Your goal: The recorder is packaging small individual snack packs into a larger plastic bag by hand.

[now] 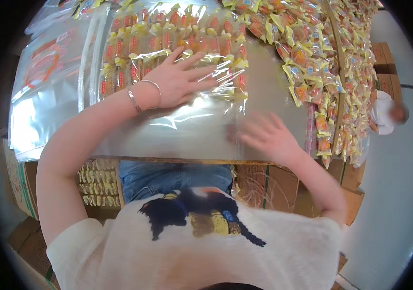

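Observation:
My left hand (177, 83), with bracelets at the wrist, lies flat with its fingers spread on a clear plastic bag (177, 123). Inside the bag, individually wrapped snacks (152, 43) in yellow-ended film with red labels lie in rows. Toward the table's front edge, my right hand (270, 137) is blurred over the bag's right side. Whether its fingers pinch the film cannot be made out. Left of the filled bag, flat clear bags (43, 98) with orange-red printing are stacked.
Loose wrapped snacks (300, 54) heap at the right, along a wooden strip (337, 72), with more beyond it. Packed snacks (97, 183) sit below the table edge (177, 160). Cardboard boxes (282, 185) stand underneath. Another person (384, 112) is at the far right.

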A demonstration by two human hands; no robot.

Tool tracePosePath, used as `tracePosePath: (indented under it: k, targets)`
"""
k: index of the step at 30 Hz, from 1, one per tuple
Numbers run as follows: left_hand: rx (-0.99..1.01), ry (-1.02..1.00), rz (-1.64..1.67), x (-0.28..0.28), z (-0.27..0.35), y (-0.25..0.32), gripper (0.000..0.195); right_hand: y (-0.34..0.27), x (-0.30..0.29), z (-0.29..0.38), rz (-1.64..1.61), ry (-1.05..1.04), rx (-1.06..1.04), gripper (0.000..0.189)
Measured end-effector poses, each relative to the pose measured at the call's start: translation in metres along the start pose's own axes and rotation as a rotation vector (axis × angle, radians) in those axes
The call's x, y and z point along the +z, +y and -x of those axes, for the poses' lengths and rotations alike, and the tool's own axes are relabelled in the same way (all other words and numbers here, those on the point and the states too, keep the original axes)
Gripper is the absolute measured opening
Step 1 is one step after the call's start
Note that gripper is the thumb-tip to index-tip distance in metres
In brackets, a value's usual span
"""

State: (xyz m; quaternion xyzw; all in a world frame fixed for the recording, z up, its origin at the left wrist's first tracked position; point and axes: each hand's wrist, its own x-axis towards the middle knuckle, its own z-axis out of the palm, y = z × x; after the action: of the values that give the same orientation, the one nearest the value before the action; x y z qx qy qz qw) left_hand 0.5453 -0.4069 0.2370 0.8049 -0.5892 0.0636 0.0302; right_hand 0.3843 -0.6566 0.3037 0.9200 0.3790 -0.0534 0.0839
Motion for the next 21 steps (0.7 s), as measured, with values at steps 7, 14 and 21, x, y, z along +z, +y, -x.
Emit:
tracePosePath:
  k: [7, 14, 21]
  targets:
    - [0.013, 0.059, 0.027, 0.006, -0.004, 0.007, 0.055, 0.021, 0.043, -0.023, -0.061, -0.137, -0.416, 0.042]
    - [0.049, 0.135, 0.144, 0.008, 0.0, 0.002, 0.055, 0.012, 0.04, 0.002, -0.436, 0.236, 0.089, 0.019]
    - [-0.209, 0.172, 0.019, 0.031, -0.039, 0.015, 0.05, 0.077, 0.06, -0.12, -1.296, 1.133, 1.111, 0.023]
